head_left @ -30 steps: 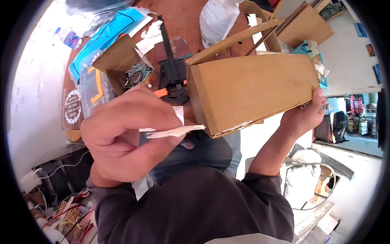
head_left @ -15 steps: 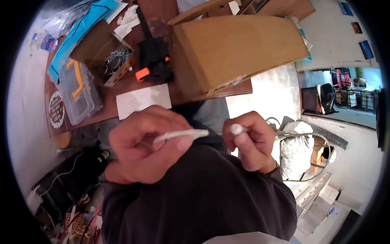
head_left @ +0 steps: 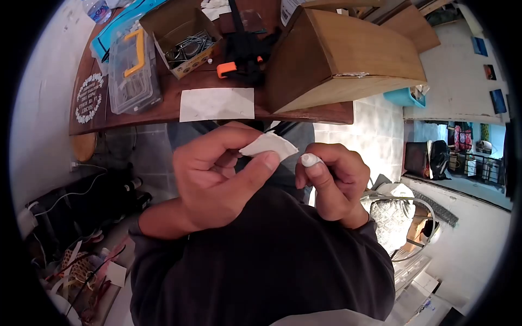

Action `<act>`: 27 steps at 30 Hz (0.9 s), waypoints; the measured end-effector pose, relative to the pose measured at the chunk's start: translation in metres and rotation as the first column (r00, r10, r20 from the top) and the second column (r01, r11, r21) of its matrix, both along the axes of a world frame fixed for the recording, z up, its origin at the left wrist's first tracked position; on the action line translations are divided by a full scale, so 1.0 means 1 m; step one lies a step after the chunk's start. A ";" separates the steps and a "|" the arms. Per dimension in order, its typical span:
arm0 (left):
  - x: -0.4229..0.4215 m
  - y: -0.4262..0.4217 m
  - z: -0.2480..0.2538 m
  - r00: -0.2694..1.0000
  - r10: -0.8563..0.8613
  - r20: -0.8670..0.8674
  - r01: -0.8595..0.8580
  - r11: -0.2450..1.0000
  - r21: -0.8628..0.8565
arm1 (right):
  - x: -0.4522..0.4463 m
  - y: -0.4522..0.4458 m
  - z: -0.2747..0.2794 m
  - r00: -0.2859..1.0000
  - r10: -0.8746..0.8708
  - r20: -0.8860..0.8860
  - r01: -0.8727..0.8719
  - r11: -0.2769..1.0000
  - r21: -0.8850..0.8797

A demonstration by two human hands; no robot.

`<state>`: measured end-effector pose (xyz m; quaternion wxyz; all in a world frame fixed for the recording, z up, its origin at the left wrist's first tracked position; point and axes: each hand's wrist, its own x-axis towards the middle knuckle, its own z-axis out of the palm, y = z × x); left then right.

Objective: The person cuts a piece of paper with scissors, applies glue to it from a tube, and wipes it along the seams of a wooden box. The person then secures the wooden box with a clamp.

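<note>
My left hand (head_left: 209,182) pinches a folded piece of white paper or tissue (head_left: 272,145) between thumb and fingers. Its surface now faces the camera, with a slightly ragged edge. Beside it, my right hand (head_left: 340,182) is closed around a small white tube (head_left: 311,160). Only the tube's rounded end sticks out past the thumb; the fingers hide the rest. The paper's right corner is close to the tube's end, with a small gap between them. Both hands are in front of my chest, short of the table's edge.
On the wooden table (head_left: 163,115) lie a white card (head_left: 217,104), a clear case with yellow handle (head_left: 133,81), an open cardboard box of screws (head_left: 190,54), a black tool with orange parts (head_left: 244,60) and a large wooden piece (head_left: 348,49). A blue bin (head_left: 405,98) stands behind.
My left hand has turned the paper from edge-on to face-on and moved up and right, closer to the tube. The view has shifted, showing the table lower and further right.
</note>
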<state>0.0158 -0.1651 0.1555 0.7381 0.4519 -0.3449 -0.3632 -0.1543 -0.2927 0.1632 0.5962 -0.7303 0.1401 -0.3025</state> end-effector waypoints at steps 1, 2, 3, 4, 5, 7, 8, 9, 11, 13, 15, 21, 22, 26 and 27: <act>-0.001 0.000 -0.001 1.000 -0.018 -0.011 0.017 1.000 -0.018 | 0.000 0.001 0.001 1.000 0.003 -0.002 -0.003 1.000 -0.003; -0.002 0.000 -0.002 0.999 -0.037 -0.022 0.036 0.999 -0.037 | -0.001 0.001 0.002 1.000 0.001 -0.016 -0.001 1.000 -0.019; -0.003 0.001 -0.003 0.999 -0.036 -0.026 0.035 0.999 -0.038 | -0.003 0.002 0.002 1.000 -0.003 -0.031 0.002 0.999 -0.034; -0.004 0.001 -0.004 0.998 -0.039 -0.045 0.036 0.998 -0.051 | -0.003 0.003 0.002 0.999 -0.004 -0.035 0.003 0.999 -0.035; -0.006 0.001 -0.005 0.997 -0.042 -0.064 0.038 0.997 -0.064 | -0.002 0.003 0.001 1.000 -0.016 -0.021 0.015 0.998 -0.054; -0.007 0.000 -0.003 0.999 -0.038 -0.030 0.037 0.998 -0.046 | -0.003 0.003 0.001 0.999 -0.031 -0.009 0.030 0.997 -0.072; -0.007 0.000 -0.002 0.999 -0.031 0.009 0.031 0.999 -0.029 | -0.004 0.003 0.002 1.000 -0.026 -0.016 0.025 0.995 -0.095; -0.008 0.000 -0.001 0.999 -0.032 0.009 0.032 0.999 -0.029 | -0.004 0.002 0.002 1.000 -0.022 -0.023 0.019 0.993 -0.118; -0.008 0.000 -0.001 1.000 -0.025 0.005 0.025 1.000 -0.012 | -0.003 0.002 0.002 1.000 -0.020 -0.019 0.018 0.991 -0.131; -0.008 0.000 -0.001 1.000 -0.029 0.005 0.029 0.999 -0.015 | -0.003 0.002 0.004 1.000 -0.019 -0.015 0.016 0.990 -0.143; -0.008 0.001 -0.001 0.999 -0.034 0.004 0.034 0.999 -0.017 | -0.003 0.001 0.007 0.999 -0.001 -0.049 -0.006 0.988 -0.157; -0.008 0.002 -0.001 1.000 -0.017 -0.008 0.017 1.000 0.000 | -0.001 0.001 0.007 0.999 -0.006 -0.050 -0.003 0.985 -0.171; -0.008 0.003 -0.002 1.000 -0.020 0.001 0.020 1.000 0.003 | -0.001 0.002 0.007 0.999 -0.005 -0.050 -0.003 0.985 -0.171; -0.007 0.002 0.000 0.999 -0.035 0.012 0.035 0.999 0.006 | 0.000 0.002 0.006 0.998 -0.018 -0.055 0.008 0.984 -0.176; -0.006 0.002 0.000 0.999 -0.035 0.012 0.035 0.999 0.007 | 0.000 0.002 0.007 0.998 -0.016 -0.059 0.005 0.984 -0.178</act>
